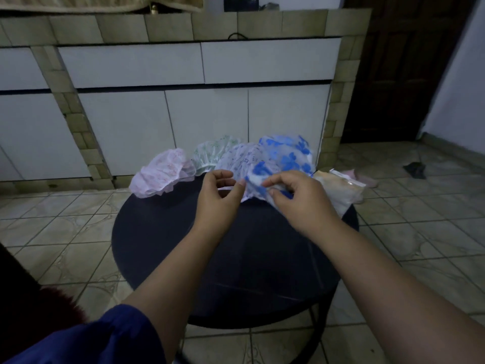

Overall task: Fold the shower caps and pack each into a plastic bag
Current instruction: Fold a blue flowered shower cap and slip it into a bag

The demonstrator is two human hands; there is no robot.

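Basically, task just starting:
Surface: dark round table [236, 264], low, on a tiled floor [52, 224].
Caps: four shower caps in a row along the far edge, all still puffed out, none folded.
Order, left to right: pink cap [164, 172], green cap [215, 152], white printed cap [240, 158], blue flower cap [283, 156]. They overlap each other at the edges.
Right hand [296, 198]: thumb and fingers pinching the near rim of the blue flower cap, lifting it slightly off the table.
Left hand [220, 193]: fingers curled, thumb apart, nothing between them; fingertips just beside the same rim. Looks like it's reaching in for a second grip, my read.
Bags: stack of plastic bags [341, 190] at the table's right edge, just beside the blue cap, partly hanging over. Count not readable.
Done: nothing, as far as I can see. No cap folded, no cap bagged.
Left: all four caps to fold and bag, blue one likely first.
Step in hand: picking up the blue cap by the elastic rim to flatten it.
Risk: thin slippery film, elastic will spring back; needs both hands to hold the fold.
Background: white cabinet doors [204, 127] behind the table, dim light.
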